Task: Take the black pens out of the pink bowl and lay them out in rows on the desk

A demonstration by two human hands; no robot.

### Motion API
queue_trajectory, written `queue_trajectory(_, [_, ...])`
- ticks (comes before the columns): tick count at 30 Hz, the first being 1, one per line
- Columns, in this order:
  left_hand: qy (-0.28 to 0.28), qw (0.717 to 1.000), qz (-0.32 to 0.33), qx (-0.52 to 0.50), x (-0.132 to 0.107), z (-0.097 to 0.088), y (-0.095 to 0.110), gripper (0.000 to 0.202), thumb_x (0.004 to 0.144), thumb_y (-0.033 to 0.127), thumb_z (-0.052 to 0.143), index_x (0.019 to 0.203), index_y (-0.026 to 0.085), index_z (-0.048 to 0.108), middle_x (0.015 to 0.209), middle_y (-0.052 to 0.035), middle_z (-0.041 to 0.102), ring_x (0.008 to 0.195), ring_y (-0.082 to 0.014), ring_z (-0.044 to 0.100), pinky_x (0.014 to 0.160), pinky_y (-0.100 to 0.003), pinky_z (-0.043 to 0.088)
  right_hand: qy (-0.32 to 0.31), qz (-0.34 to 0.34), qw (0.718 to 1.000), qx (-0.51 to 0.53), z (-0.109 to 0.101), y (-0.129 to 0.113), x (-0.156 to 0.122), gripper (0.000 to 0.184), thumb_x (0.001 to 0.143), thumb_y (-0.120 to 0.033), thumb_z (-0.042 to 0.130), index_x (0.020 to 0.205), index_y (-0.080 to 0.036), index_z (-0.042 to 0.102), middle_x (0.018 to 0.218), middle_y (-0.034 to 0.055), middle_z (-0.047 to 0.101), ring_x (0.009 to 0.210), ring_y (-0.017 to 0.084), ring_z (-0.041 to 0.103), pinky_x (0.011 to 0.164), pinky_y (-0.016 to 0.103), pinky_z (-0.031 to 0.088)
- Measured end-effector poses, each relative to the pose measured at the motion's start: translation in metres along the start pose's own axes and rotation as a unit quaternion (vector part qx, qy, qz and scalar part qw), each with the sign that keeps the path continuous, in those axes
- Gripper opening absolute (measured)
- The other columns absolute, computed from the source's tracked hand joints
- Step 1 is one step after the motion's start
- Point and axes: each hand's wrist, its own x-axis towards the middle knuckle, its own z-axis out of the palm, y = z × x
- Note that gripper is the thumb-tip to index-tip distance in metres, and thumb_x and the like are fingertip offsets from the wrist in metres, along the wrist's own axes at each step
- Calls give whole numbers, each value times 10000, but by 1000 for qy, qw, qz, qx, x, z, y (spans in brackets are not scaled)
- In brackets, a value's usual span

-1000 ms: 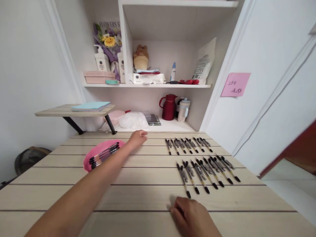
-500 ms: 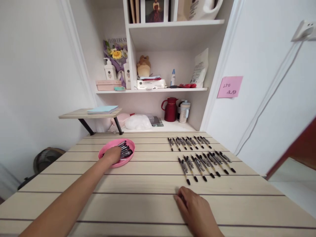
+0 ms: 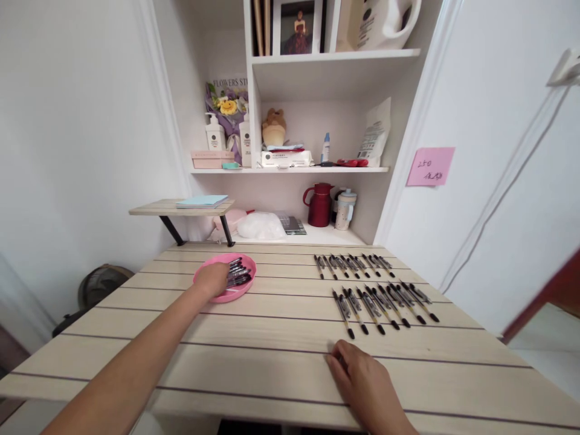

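Note:
At the left of the table, my left hand [image 3: 214, 279] reaches over the rim of a round pink tray [image 3: 232, 295]. Several dark pens [image 3: 239, 272] lie in that tray beside the hand. Its fingers are hidden, so a hold on any pen cannot be made out. My right hand [image 3: 362, 373] rests on the table, fingers curled in and no object showing in it. Beyond it lie a near row of pens with black caps [image 3: 381, 307] and a far row of pens [image 3: 353, 266], all slanted alike.
A small raised shelf [image 3: 149, 209] with blue paper [image 3: 202, 201] stands at the back left. Behind the table is a white shelf unit with a red jug [image 3: 319, 205], a light cup [image 3: 346, 210] and a plastic bag [image 3: 261, 225]. A pink note [image 3: 430, 167] is on the right wall.
The camera view has shifted, so the scene sits slightly further right and the table's front edge now shows. My left hand stays at the tray, and my right hand stays curled on the table.

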Motion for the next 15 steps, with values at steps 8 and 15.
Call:
queue_trajectory(8, [-198,814,29,-545,-60,36,84,215,668,298,553,770,206,388,499,71,453,416,-81,461,442,-196,380,-21,114,922,369,0,-8,38,336,747,-474,449,569,-196,507,513,0,541,503,137,483,496,243,333])
queue_trajectory(15, [-216,748,14,-628,-91,82,134,247,636,258,590,799,194,417,509,93,435,338,-48,408,332,-156,328,71,203,771,599,-1,-26,91,351,631,-517,599,704,-174,572,606,9,577,551,115,505,481,216,355])
